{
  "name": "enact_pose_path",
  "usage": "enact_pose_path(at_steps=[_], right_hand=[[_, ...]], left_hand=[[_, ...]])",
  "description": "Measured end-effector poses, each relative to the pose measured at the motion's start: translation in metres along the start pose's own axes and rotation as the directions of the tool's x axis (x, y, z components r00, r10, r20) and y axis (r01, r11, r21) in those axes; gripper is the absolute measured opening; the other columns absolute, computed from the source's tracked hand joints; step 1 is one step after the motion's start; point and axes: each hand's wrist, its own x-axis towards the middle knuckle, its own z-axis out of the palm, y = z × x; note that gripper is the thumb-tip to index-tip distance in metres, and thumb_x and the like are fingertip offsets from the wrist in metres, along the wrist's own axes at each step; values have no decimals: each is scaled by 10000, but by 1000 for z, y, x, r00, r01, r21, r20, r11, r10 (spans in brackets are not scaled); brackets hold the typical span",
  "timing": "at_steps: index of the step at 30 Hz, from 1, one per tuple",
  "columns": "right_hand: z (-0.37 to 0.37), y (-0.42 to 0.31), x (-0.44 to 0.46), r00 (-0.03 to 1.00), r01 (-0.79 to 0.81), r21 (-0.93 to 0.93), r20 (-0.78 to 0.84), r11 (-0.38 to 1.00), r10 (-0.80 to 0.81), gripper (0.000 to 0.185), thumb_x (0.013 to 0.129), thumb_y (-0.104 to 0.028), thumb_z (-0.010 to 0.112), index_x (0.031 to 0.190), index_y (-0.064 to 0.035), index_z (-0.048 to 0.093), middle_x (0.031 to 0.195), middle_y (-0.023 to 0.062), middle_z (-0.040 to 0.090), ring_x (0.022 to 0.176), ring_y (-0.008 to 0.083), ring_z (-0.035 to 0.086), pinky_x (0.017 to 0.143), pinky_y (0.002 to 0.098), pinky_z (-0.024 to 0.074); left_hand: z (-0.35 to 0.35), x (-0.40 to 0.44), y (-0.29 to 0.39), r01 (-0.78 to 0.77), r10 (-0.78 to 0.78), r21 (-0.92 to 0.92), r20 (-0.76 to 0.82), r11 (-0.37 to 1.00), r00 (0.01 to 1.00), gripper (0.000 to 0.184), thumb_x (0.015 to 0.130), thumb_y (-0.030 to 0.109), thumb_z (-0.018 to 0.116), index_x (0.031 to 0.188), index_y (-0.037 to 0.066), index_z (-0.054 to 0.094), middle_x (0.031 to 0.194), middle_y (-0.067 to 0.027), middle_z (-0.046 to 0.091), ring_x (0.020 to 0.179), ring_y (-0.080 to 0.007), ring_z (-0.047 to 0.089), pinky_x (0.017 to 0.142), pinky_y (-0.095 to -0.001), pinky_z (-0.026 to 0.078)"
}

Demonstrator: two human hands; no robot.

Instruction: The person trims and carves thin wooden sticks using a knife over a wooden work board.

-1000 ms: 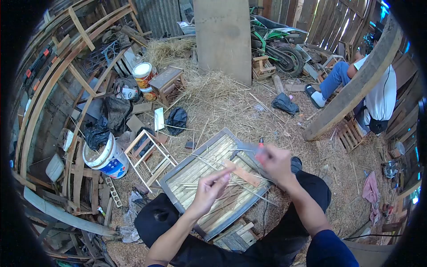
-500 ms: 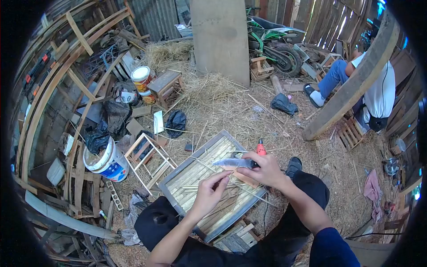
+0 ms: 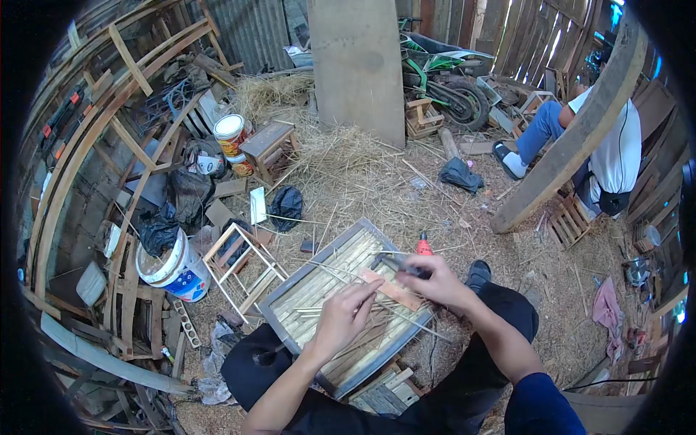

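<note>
My right hand [image 3: 444, 284] is closed around the dark handle of a knife [image 3: 413, 271]; its blade is hard to make out now. To its left, my left hand [image 3: 346, 313] has thumb and fingers pinched over the framed panel, apparently on a thin bamboo strip that I can barely see. The panel of pale slats in a grey frame [image 3: 278, 313] lies across my lap. On it, a flat reddish-brown piece [image 3: 397, 293] rests between my hands, with several loose thin strips [image 3: 424, 324] around. A red-ended tool [image 3: 424, 245] is just beyond the panel's far edge.
A light wooden frame [image 3: 243, 264] and a white bucket [image 3: 174, 264] stand to the left. Straw covers the floor [image 3: 348, 163]. Beyond are a stool [image 3: 268, 141], a tall board [image 3: 359, 72] and a green motorbike [image 3: 449, 80]. Another person [image 3: 616, 138] sits behind a slanted post [image 3: 573, 159].
The knife blade, broad and plain to see before, has turned and pulled back rightward with my right hand. My left hand stays near the same place, fingers still pinched.
</note>
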Motion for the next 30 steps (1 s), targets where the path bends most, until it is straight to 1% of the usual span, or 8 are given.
enact_pose_path(at_steps=[5, 11, 14, 18, 24, 25, 28, 30], right_hand=[[-24, 0, 1, 930, -148, 415, -251, 898, 269, 135, 927, -167, 676, 954, -44, 628, 750, -34, 568, 590, 23, 499, 488, 204, 361], [8, 0, 4, 867, -49, 554, -390, 831, 311, 106, 951, -152, 645, 982, -63, 597, 666, -85, 453, 487, -6, 356, 421, 192, 253], [21, 4, 9, 890, -76, 661, -294, 747, 350, 111, 949, -165, 653, 990, -90, 582, 656, -89, 432, 475, -3, 333, 407, 195, 218], [50, 0, 9, 913, -195, 765, -87, 614, 399, 118, 957, -204, 650, 999, -123, 574, 620, -99, 404, 454, 4, 317, 397, 202, 202], [78, 4, -7, 910, -406, 655, 225, 637, 349, 158, 961, -232, 650, 1036, -100, 606, 654, -85, 433, 492, -2, 341, 429, 186, 232], [79, 8, -11, 905, -426, 561, 272, 710, 327, 207, 967, -252, 642, 1023, -53, 635, 705, -61, 514, 587, 20, 444, 509, 205, 352], [86, 11, -15, 976, 23, 325, 198, 946, -92, 256, 968, -261, 642, 1010, -9, 654, 788, -34, 585, 719, 62, 528, 635, 247, 439], [75, 7, -20, 943, -107, 244, 333, 964, 20, 244, 964, -243, 648, 1034, -9, 663, 842, -14, 627, 812, 80, 557, 732, 272, 460]], left_hand=[[-4, -3, 0, -110, 142, 170, -190, 979, 971, 313, 850, 32, 651, 1158, 83, 678, 1193, -132, 626, 1171, -321, 546, 984, -417, 415], [-4, -6, -5, -56, 160, 283, -359, 958, 920, 245, 838, 54, 667, 1082, 50, 689, 1188, -132, 628, 1161, -335, 550, 952, -410, 430], [4, -5, -7, 77, -97, -87, -255, 993, 962, 230, 908, 112, 635, 1126, 44, 671, 1109, -120, 664, 1106, -299, 598, 952, -390, 439], [18, 5, -12, 177, -324, -512, -214, 840, 921, 308, 1008, 219, 534, 1213, 1, 610, 1050, -104, 685, 1041, -204, 620, 942, -333, 449], [8, 17, -12, 107, -374, -720, -222, 685, 901, 344, 1049, 264, 445, 1152, -27, 596, 981, -96, 676, 913, -136, 599, 864, -294, 459], [9, 18, -12, 89, -384, -728, -250, 679, 889, 313, 1051, 258, 438, 1095, -17, 583, 923, -91, 661, 853, -131, 589, 822, -298, 463], [6, 16, -15, 73, -402, -787, -230, 613, 886, 296, 1051, 267, 442, 1108, -1, 555, 896, -91, 652, 846, -133, 591, 826, -297, 461], [6, 16, -13, 61, -417, -829, -214, 556, 884, 283, 1048, 278, 458, 1128, 17, 530, 799, -54, 592, 734, -139, 574, 736, -294, 470]])
